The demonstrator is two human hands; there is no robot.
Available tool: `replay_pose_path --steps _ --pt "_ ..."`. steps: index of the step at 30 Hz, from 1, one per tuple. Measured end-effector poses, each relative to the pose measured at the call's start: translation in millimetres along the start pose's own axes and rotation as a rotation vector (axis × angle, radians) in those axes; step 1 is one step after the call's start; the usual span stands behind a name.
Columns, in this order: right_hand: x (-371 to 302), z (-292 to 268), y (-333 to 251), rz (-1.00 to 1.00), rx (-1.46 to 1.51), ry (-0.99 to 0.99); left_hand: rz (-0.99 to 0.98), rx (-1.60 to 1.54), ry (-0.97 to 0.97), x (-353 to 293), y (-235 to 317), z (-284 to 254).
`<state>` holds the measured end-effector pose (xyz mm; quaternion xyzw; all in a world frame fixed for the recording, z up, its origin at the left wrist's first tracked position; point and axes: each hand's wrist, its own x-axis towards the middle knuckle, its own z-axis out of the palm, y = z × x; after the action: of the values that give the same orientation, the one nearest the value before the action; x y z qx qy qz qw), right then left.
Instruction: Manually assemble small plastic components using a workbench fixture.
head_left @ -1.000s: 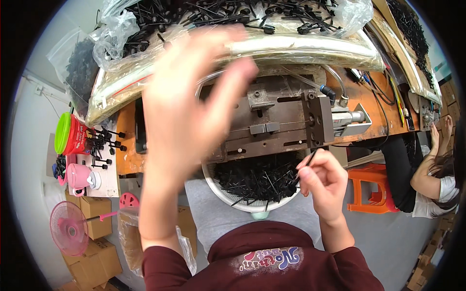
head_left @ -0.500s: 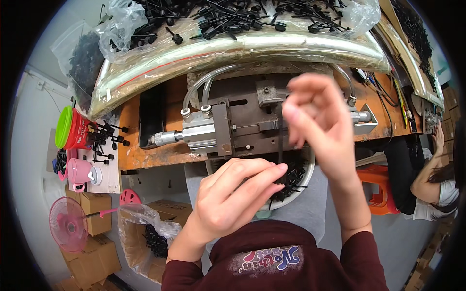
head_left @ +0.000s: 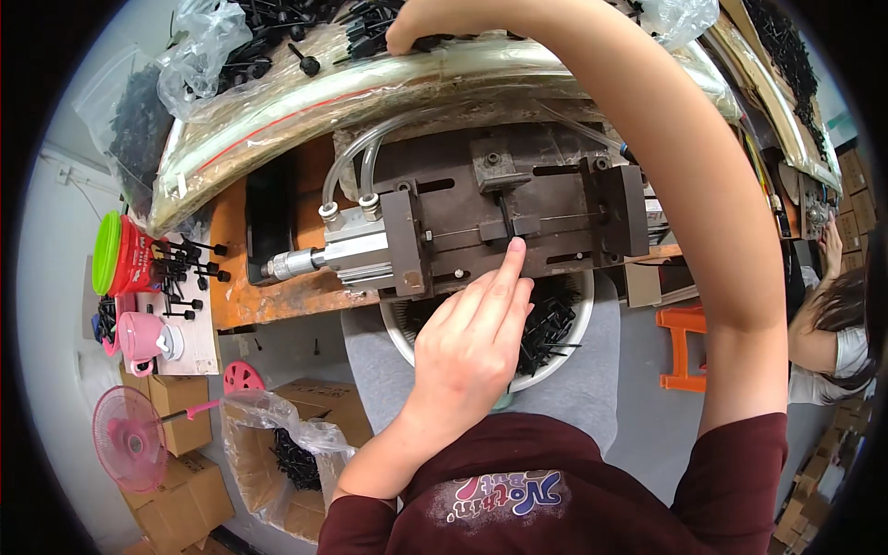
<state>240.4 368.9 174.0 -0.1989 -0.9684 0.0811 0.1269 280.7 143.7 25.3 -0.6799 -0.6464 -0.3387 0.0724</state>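
My left hand [head_left: 467, 342] reaches over the front edge of a dark metal fixture [head_left: 453, 208], palm down with fingers stretched out. Its index fingertip meets the near end of a thin black plastic part [head_left: 506, 217] that sits in the fixture's middle holder. My right hand [head_left: 444, 17] stretches across to the pile of black plastic parts [head_left: 365, 32] at the far side. The top edge of the view cuts it off, so its grip is hidden. Below my left hand, a white bucket [head_left: 393, 324] between my legs holds more black parts.
Pneumatic cylinders [head_left: 356, 254] with clear hoses flank the fixture on an orange-brown bench [head_left: 250, 296]. At left stand a red tub [head_left: 125, 259], a pink jug [head_left: 141, 335], a pink fan [head_left: 129, 435] and a lined carton [head_left: 250, 453]. An orange stool [head_left: 680, 347] and another person [head_left: 823, 324] are at right.
My right hand has gone from above the fixture to the far pile. My left hand has moved forward and right, its index finger now at the part in the fixture.
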Motion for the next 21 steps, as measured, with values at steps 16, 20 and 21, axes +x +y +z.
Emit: replay_pose_path --steps 16,20,21 --pt "0.9 -0.1 -1.8 -0.071 -0.065 0.048 -0.071 -0.017 -0.054 6.7 -8.6 -4.2" --pt "-10.0 -28.1 0.5 0.126 -0.094 0.086 -0.048 -0.057 -0.081 14.0 -2.9 -7.9" --pt "-18.6 -34.1 25.1 -0.078 0.077 0.228 -0.039 -0.057 -0.084 15.4 -1.6 -8.7"
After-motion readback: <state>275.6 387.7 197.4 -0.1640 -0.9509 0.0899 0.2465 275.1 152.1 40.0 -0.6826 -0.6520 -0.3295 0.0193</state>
